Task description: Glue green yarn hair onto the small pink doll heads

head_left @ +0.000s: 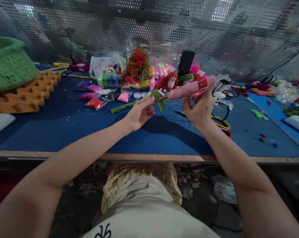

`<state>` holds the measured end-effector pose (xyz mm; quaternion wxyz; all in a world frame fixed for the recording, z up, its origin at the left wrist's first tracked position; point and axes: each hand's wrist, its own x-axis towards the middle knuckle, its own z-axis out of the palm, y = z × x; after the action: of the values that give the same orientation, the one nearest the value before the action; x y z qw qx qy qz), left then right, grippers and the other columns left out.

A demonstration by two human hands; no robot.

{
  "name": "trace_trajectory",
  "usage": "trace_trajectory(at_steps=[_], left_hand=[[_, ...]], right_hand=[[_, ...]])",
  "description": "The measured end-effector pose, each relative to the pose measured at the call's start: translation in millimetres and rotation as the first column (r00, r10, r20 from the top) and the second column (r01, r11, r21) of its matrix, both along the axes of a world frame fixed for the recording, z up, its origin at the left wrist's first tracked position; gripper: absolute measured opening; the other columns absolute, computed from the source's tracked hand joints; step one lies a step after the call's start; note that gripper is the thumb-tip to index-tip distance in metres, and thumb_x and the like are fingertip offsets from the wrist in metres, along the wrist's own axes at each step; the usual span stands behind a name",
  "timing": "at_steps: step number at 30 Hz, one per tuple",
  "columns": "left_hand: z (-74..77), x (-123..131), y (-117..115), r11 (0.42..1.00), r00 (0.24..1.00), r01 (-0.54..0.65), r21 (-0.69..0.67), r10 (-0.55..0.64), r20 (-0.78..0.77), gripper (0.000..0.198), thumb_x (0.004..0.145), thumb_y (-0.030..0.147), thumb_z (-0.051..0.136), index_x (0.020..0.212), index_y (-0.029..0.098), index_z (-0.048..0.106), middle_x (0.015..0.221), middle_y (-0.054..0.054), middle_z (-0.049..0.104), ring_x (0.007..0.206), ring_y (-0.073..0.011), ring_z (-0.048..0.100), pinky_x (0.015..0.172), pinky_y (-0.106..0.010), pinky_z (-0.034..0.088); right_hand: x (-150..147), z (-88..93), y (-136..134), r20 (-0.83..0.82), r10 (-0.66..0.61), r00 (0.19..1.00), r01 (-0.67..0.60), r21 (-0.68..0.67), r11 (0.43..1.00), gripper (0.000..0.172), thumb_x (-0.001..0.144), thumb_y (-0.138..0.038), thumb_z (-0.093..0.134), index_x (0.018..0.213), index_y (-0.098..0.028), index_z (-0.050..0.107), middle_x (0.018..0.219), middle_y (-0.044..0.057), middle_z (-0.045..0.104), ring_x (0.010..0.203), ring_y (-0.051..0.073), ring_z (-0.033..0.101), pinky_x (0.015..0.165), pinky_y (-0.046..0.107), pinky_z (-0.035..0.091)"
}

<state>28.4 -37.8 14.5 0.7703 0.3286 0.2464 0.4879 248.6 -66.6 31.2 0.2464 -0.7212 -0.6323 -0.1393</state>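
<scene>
My right hand [199, 110] is closed round a pink glue gun [191, 89], held above the blue table with its nozzle pointing left. The nozzle tip touches a small green fringed bundle [159, 98]. My left hand [141, 112] pinches that green bundle between thumb and fingers, just left of the nozzle. A green stem [123, 106] lies on the table behind my left hand.
Small bags of coloured powder [95, 103] lie at the back left, with a tangle of red and green yarn [137, 67] and a red-haired doll [171, 81] behind. A green basket [8, 62] sits on orange foam [23, 96] at left. Cables and rings [222, 124] lie right.
</scene>
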Motion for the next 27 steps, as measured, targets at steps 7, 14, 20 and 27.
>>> trace_trajectory(at_steps=[7, 14, 20, 27], left_hand=[[-1.2, -0.1, 0.7, 1.0, 1.0, 0.008, 0.014, -0.008, 0.0, 0.032, 0.062, 0.031, 0.094, 0.07, 0.018, 0.066, 0.081, 0.002, 0.07, 0.058, -0.0054, 0.051, 0.064, -0.025, 0.045], [0.3, 0.4, 0.0, 1.0, 1.0, 0.004, 0.006, -0.004, -0.014, 0.027, 0.066, 0.029, 0.091, 0.072, 0.018, 0.067, 0.082, 0.002, 0.07, 0.057, -0.0051, 0.051, 0.065, -0.026, 0.045], [0.0, 0.2, -0.2, 1.0, 1.0, 0.006, 0.006, -0.006, -0.01, 0.025, 0.068, 0.028, 0.09, 0.071, 0.018, 0.067, 0.081, 0.001, 0.07, 0.057, -0.0051, 0.051, 0.063, -0.024, 0.045], [-1.5, -0.4, 1.7, 1.0, 1.0, 0.009, 0.02, -0.008, -0.01, 0.025, 0.069, 0.029, 0.09, 0.072, 0.019, 0.067, 0.079, 0.002, 0.069, 0.056, -0.0054, 0.051, 0.062, -0.026, 0.045]], right_hand=[[-0.7, 1.9, 0.6, 0.048, -0.008, 0.999, 0.009, -0.018, 1.0, 0.062, 0.097, -0.043, 0.027, 0.151, -0.016, 0.04, 0.116, 0.02, 0.065, 0.112, 0.037, 0.063, 0.093, 0.051, 0.052], [2.5, -1.6, 4.2, 0.064, 0.013, 0.998, -0.015, 0.038, 0.999, 0.068, 0.095, -0.044, 0.03, 0.152, -0.008, 0.036, 0.124, 0.022, 0.064, 0.118, 0.038, 0.061, 0.101, 0.054, 0.049], [3.2, 1.5, 2.7, 0.098, 0.013, 0.995, -0.013, -0.002, 1.0, 0.064, 0.096, -0.041, 0.027, 0.154, -0.016, 0.038, 0.131, 0.024, 0.061, 0.12, 0.04, 0.06, 0.094, 0.055, 0.051], [2.9, 3.4, 1.7, 0.122, -0.003, 0.993, 0.009, -0.046, 0.999, 0.069, 0.097, -0.039, 0.022, 0.156, -0.006, 0.032, 0.135, 0.026, 0.058, 0.127, 0.04, 0.057, 0.102, 0.053, 0.048]])
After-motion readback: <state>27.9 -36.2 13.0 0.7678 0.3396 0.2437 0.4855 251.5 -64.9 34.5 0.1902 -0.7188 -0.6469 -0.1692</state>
